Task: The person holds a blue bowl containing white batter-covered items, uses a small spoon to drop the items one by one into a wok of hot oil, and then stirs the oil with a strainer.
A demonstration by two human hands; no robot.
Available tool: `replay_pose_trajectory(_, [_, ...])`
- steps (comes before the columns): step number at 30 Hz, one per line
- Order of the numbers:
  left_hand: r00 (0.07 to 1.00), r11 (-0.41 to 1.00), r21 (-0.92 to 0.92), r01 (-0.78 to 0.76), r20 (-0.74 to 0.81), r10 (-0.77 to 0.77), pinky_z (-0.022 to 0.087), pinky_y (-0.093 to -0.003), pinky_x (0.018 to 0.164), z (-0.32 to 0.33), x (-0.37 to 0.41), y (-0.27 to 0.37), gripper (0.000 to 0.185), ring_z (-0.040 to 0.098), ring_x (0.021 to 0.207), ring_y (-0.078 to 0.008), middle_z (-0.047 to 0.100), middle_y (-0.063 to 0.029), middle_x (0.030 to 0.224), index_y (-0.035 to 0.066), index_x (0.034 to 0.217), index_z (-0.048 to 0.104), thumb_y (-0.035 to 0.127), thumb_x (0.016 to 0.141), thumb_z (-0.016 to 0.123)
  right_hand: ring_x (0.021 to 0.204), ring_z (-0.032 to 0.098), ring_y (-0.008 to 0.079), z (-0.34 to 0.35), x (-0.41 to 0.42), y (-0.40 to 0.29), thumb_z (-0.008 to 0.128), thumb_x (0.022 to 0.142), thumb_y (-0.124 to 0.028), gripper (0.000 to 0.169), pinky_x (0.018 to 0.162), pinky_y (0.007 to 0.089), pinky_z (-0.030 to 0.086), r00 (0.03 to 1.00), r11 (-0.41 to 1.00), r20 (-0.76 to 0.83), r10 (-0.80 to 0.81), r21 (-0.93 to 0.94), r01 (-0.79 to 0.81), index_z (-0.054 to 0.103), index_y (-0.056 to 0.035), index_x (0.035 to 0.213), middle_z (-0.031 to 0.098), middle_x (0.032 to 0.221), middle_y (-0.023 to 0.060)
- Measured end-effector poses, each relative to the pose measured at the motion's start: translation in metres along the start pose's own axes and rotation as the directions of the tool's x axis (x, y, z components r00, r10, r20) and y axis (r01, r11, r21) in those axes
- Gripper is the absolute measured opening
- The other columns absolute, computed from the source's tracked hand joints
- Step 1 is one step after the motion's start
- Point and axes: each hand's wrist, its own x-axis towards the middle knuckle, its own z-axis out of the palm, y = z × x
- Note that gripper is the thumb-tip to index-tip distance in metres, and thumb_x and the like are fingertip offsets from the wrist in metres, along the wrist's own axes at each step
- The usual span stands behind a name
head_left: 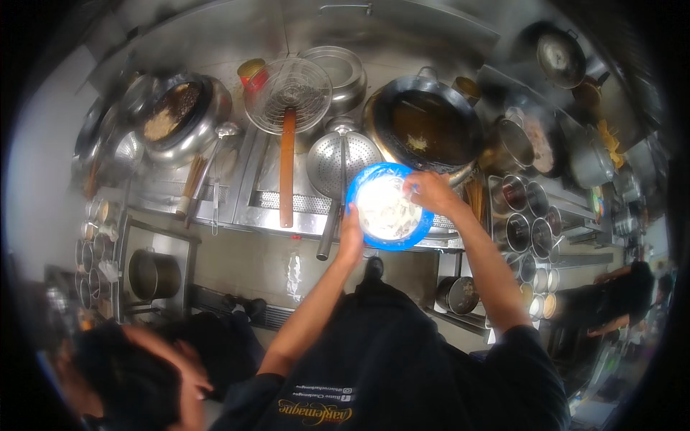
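Observation:
A blue plastic bowl [399, 243] is in front of me at the stove's front edge, below the large wok. Inside it lies a white, flour-like coating [377, 202] over several lumpy pieces, too bright to make out well. My left hand [352, 237] grips the bowl's left rim. My right hand [433, 193] reaches over the right rim, its curled fingertips at the white contents; whether they pinch a piece is hidden. Just beyond the bowl, the wok [389, 94] holds dark oil [431, 118] with a small pale clump [416, 143] floating in it.
A perforated skimmer [323, 169] and a wire strainer [288, 172] with a wooden handle lie left of the bowl. Another wok [161, 125] stands farther left. Seasoning pots [517, 233] line the right side. Co-workers [129, 372] [620, 293] stand on both sides.

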Motion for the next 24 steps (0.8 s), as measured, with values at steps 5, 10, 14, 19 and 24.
replay_pose_trajectory(5, [0.999,1.0,-0.013,-0.008,-0.042,0.007,0.039,-0.0393,0.118,0.009,0.001,0.006,0.065,0.051,0.141,-0.0262,0.05,-0.0183,0.154,-0.003,0.156,0.038,0.047,0.115,0.036,0.117,0.063,0.031,0.02,0.003,0.001,0.073,0.083,-0.022,0.018,0.1,0.0556,0.035,0.987,0.987,-0.136,0.092,-0.116,-0.108,0.076,-0.0171,0.1,0.073,0.111,0.0081])
replay_pose_trajectory(10, [0.999,1.0,-0.016,-0.009,-0.046,0.008,0.042,-0.0409,0.118,0.014,0.01,-0.001,0.064,0.054,0.14,-0.0264,0.052,-0.0166,0.155,-0.002,0.155,0.039,0.048,0.116,0.034,0.114,0.067,0.0319,0.042,0.019,-0.014,0.075,0.084,-0.031,0.026,0.101,0.0605,0.037,0.983,0.931,-0.125,0.136,-0.323,-0.17,0.078,-0.0131,0.103,0.075,0.112,0.0106])
replay_pose_trajectory(14, [0.999,0.996,-0.086,0.008,-0.037,-0.011,0.038,-0.0394,0.119,0.008,0.016,-0.005,0.066,0.049,0.142,-0.0269,0.05,-0.0178,0.156,-0.003,0.157,0.038,0.048,0.115,0.037,0.111,0.071,0.0346,0.003,0.018,0.005,0.073,0.086,-0.023,0.029,0.103,0.0551,0.045,0.979,0.979,-0.101,0.179,0.115,-0.167,0.078,-0.0045,0.108,0.078,0.107,0.0186])
replay_pose_trajectory(19, [0.999,0.996,-0.089,0.015,-0.05,-0.019,0.041,-0.0402,0.118,0.018,0.021,-0.003,0.066,0.051,0.141,-0.0272,0.051,-0.018,0.155,-0.003,0.157,0.038,0.048,0.115,0.037,0.101,0.076,0.0328,-0.012,0.014,0.061,0.075,0.082,-0.013,0.03,0.092,0.0377,0.059,0.983,0.972,-0.089,0.158,0.188,-0.139,0.078,-0.0003,0.109,0.078,0.105,0.0214])
replay_pose_trajectory(24, [0.999,0.994,-0.106,0.036,-0.035,-0.04,0.038,-0.0432,0.121,0.032,0.034,0.008,0.068,0.047,0.147,-0.0286,0.046,-0.0168,0.16,-0.001,0.159,0.035,0.051,0.115,0.032,0.091,0.078,0.0265,-0.038,0.019,0.08,0.077,0.08,-0.014,0.027,0.086,0.0361,0.06,0.966,0.938,-0.112,0.232,0.289,-0.192,0.079,-0.0004,0.103,0.079,0.095,0.0187])
